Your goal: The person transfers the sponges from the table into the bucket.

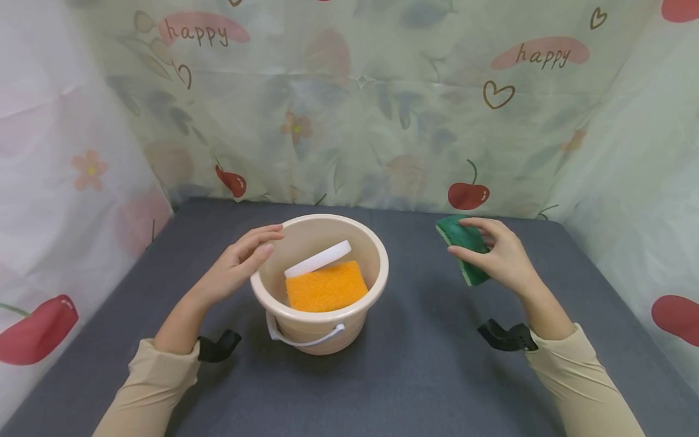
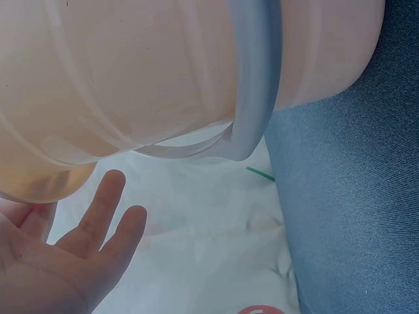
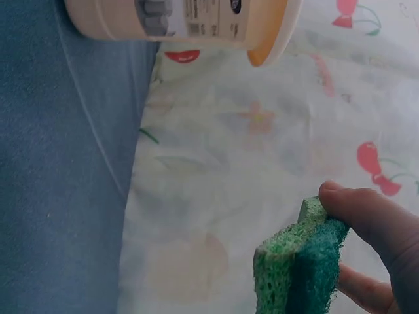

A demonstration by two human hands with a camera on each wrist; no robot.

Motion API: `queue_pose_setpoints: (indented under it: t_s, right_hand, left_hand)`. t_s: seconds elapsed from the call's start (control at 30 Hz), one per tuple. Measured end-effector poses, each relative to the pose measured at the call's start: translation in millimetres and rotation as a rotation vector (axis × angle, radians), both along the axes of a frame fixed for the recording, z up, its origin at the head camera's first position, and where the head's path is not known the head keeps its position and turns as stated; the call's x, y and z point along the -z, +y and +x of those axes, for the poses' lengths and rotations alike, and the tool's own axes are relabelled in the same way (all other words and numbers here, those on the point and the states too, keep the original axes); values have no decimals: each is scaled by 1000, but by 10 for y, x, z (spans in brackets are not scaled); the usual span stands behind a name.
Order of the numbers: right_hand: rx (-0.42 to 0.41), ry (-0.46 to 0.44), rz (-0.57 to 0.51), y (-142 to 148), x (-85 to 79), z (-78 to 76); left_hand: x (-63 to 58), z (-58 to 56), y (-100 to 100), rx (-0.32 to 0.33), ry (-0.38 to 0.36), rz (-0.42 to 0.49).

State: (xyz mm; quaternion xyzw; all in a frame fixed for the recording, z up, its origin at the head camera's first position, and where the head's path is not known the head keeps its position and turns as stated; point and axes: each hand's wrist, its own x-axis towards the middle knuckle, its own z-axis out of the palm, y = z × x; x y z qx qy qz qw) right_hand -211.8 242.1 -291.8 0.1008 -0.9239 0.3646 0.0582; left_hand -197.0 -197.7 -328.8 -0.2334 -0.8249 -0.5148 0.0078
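A cream bucket (image 1: pixel 322 331) stands upright on the dark table, its pale handle (image 1: pixel 311 341) hanging down at the front. Inside it lie an orange sponge (image 1: pixel 326 287) and a white block (image 1: pixel 318 260) leaning behind that sponge. My left hand (image 1: pixel 240 262) is at the bucket's left rim, fingers loosely extended and holding nothing; the left wrist view shows its fingers (image 2: pixel 108 203) beside the bucket wall. To the right of the bucket, my right hand (image 1: pixel 502 255) pinches a green sponge (image 1: pixel 464 246) between thumb and fingers, above the table. The right wrist view shows the sponge's lighter, porous layer (image 3: pixel 278 261).
The dark table (image 1: pixel 382 388) reaches back to a patterned curtain (image 1: pixel 360 121), with more curtain along the left and right sides. A black strap (image 1: pixel 218 347) sits at the left wrist and another black strap (image 1: pixel 505 337) at the right. A printed label (image 3: pixel 196 16) shows on the bucket.
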Motion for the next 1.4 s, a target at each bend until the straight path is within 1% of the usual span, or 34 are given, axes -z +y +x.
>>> queue_pose_setpoints:
  t_s: [0.4, 0.87, 1.07, 1.4]
  right_hand:
    - [-65, 81, -10, -183, -86, 27]
    - [-143, 109, -33, -405, -177, 54]
    - [-189, 132, -47, -512, -210, 48]
    - [-248, 116, -71, -678, -244, 44]
  left_hand:
    - [-10, 3, 6, -4, -5, -5]
    - [-5, 2, 2, -2, -16, -2]
    - [-10, 2, 3, -4, -10, -9]
    - [-10, -1, 5, -2, -14, -8]
